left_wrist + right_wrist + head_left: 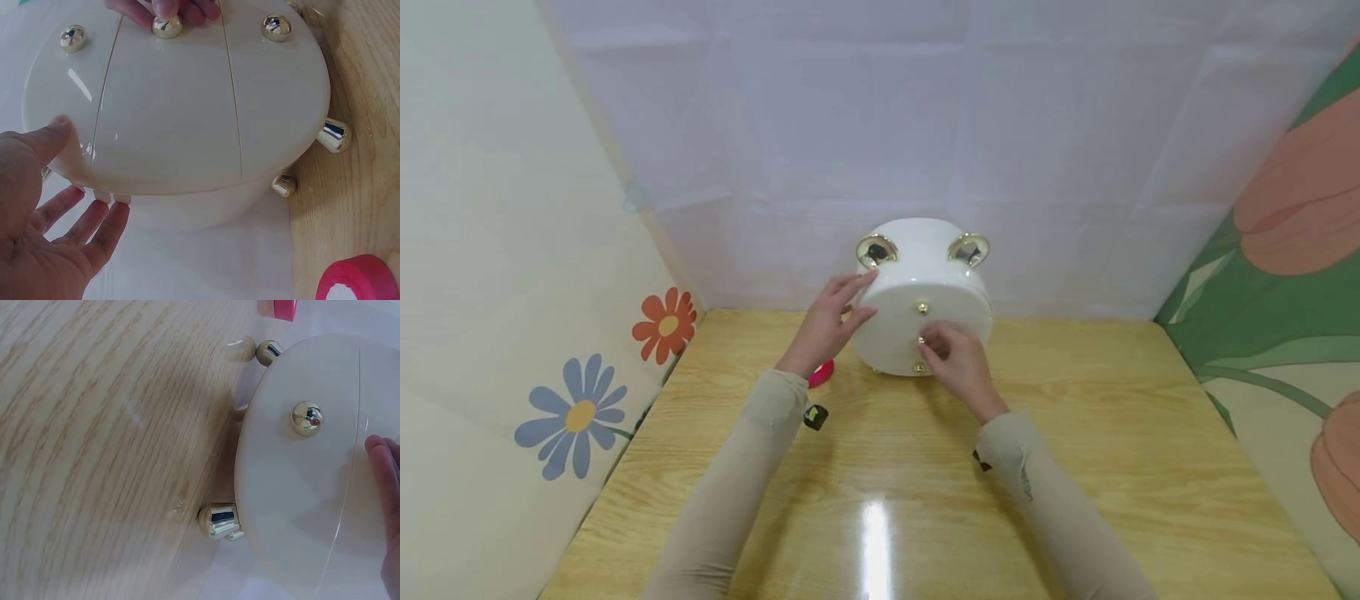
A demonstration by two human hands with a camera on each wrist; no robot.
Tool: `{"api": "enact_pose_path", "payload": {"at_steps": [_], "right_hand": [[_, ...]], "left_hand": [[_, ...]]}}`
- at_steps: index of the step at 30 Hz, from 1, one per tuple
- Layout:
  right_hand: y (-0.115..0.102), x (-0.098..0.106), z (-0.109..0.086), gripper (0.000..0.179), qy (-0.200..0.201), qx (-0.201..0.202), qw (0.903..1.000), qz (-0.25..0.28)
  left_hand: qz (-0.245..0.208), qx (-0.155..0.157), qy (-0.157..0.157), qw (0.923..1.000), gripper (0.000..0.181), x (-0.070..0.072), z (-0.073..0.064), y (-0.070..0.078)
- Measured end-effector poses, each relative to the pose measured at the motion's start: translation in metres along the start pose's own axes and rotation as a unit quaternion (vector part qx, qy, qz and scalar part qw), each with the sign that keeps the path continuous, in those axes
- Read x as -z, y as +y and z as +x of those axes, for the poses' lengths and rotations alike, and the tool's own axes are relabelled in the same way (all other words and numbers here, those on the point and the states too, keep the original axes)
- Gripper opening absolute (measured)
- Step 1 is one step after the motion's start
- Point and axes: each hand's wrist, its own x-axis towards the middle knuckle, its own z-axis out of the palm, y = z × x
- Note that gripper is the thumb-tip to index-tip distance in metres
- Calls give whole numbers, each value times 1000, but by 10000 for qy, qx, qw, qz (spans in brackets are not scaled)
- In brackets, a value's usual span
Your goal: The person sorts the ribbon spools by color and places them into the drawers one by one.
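Note:
A white, rounded storage box (917, 250) with a flat front stands on the table, its front split by two seams into three sections. Each section has a gold knob, such as the upper knob (922, 307) and the lower knob (919, 367). My right hand (962, 362) pinches the middle knob (167, 27) between thumb and fingers. At the box's left side, my left hand (827, 325) rests its thumb on the front and touches the side wall with nearly straight fingertips. Gold feet (334, 135) show underneath. Gold-rimmed rounded pieces (968, 249) stick up on top.
On the wooden table (1075, 467), a roll of pink ribbon (369, 278) lies left of the box, partly behind the left wrist in the head view. A pale cloth backdrop (835, 125) hangs behind the box. Flower-printed panels (475, 250) flank the table.

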Motion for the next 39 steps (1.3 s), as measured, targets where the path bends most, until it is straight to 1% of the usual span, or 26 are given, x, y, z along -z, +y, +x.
{"api": "enact_pose_path", "payload": {"at_steps": [6, 26, 39], "right_hand": [[1, -1, 1, 11, 68, -7, 10000, -5], [-2, 1, 1, 11, 0, -140, 9998, 124], [0, 1, -1, 13, -23, -126, 9997, 213]], "left_hand": [[-9, -5, 5, 10000, 61, 0, 0, 0], [15, -4, 42, 10000, 61, -1, 0, -1], [23, -129, 140, 9998, 61, -4, -1, -5]]}}
